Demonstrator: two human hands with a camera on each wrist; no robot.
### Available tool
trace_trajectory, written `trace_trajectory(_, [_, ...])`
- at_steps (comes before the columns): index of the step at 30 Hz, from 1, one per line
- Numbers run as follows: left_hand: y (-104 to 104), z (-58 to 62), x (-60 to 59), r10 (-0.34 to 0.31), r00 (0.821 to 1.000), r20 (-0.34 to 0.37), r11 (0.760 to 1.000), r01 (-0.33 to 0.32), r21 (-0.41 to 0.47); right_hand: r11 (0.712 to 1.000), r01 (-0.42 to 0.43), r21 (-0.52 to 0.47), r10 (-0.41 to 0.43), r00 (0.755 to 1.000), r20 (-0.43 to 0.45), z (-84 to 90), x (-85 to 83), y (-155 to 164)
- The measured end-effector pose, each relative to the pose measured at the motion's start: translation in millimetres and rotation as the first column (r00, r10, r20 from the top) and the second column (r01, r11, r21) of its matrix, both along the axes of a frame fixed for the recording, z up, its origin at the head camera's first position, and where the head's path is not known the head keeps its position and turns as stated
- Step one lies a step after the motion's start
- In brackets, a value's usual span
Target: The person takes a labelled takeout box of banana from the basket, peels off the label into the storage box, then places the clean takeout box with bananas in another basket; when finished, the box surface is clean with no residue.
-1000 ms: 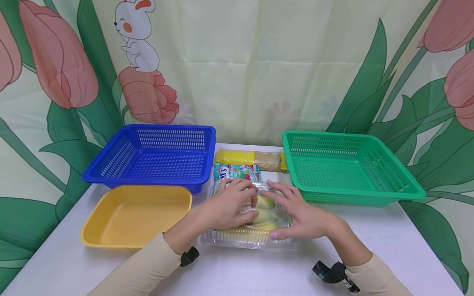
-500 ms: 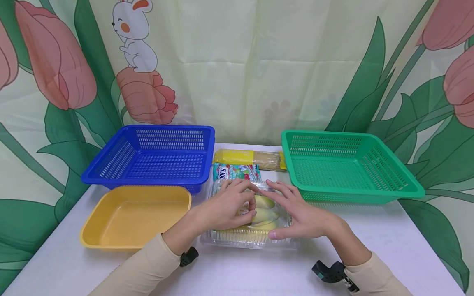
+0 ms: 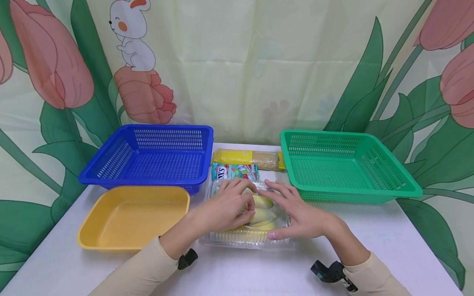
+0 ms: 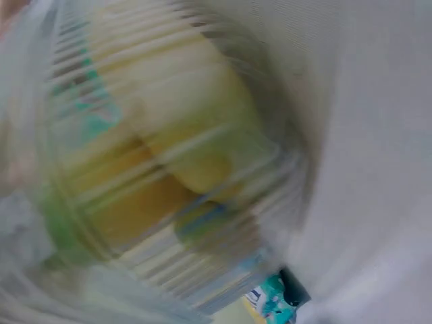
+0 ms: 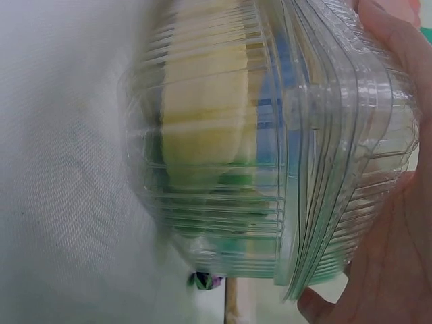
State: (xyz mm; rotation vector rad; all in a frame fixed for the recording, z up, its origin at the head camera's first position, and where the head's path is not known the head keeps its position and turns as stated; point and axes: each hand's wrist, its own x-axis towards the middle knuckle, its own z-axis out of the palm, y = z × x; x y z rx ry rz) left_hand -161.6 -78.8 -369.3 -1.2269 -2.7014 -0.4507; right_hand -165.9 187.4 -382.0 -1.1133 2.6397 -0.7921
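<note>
Clear ribbed clamshell box: the closed plastic box (image 3: 242, 237) lies on the white table (image 3: 252, 269) directly beneath both hands.
Pale yellow contents: rounded, fruit-like pieces (image 3: 264, 216) show through the lid between the hands, with some green in the wrist views; their exact kind I cannot tell.
Left hand: the left hand (image 3: 230, 209) rests over the lid's left part, fingers bent toward the thumb; whether they pinch anything I cannot tell.
Right hand: the right hand (image 3: 301, 214) is spread wide along the lid's right part, thumb near the front edge, fingers reaching toward the back and almost meeting the left hand's.
Packets: just beyond the hands lies a teal packet lettered "OX'S" (image 3: 237, 172); behind it, a long yellow packet with tan contents (image 3: 266, 160).
Yellow tray: the tray (image 3: 135, 218) is left of the left hand, beside that forearm.
Baskets: a blue basket (image 3: 166, 164) stands beyond and left of the left hand, a green basket (image 3: 326, 170) beyond and right of the right.
</note>
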Motion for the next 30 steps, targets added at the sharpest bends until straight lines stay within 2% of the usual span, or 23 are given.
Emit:
trace_trajectory(5, [-4, 4.7, 1.6, 0.046, 0.999, -0.013, 0.999, -0.046, 0.000, 1.000, -0.002, -0.013, 0.002, 1.000, -0.021, -0.4, 0.0, 0])
trace_trajectory(9, [-11, 2.8, 1.0, 0.075, 0.997, 0.003, 0.995, -0.075, 0.067, 1.000, 0.001, -0.020, -0.002, 0.999, -0.052, -1.3, 2.1, 2])
trace_trajectory(12, [-16, -1.1, -0.1, 0.089, 0.995, 0.043, 0.987, -0.094, 0.131, 1.000, 0.024, -0.016, -0.025, 0.997, -0.076, -0.6, 6.6, 3])
trace_trajectory(16, [-20, -4.7, -1.0, 0.088, 0.993, 0.080, 0.978, -0.101, 0.182, 1.000, 0.011, -0.018, -0.013, 0.994, -0.104, -1.0, 8.5, 8])
trace_trajectory(19, [-21, -5.2, -1.1, 0.089, 0.993, 0.080, 0.979, -0.102, 0.179, 1.000, -0.007, -0.025, 0.005, 0.995, -0.102, -3.3, 7.2, 11])
trace_trajectory(30, [-12, -7.0, 2.9, 0.145, 0.988, 0.049, 0.985, -0.149, 0.092, 0.999, 0.033, -0.027, -0.034, 0.999, -0.042, -8.4, 9.4, 9])
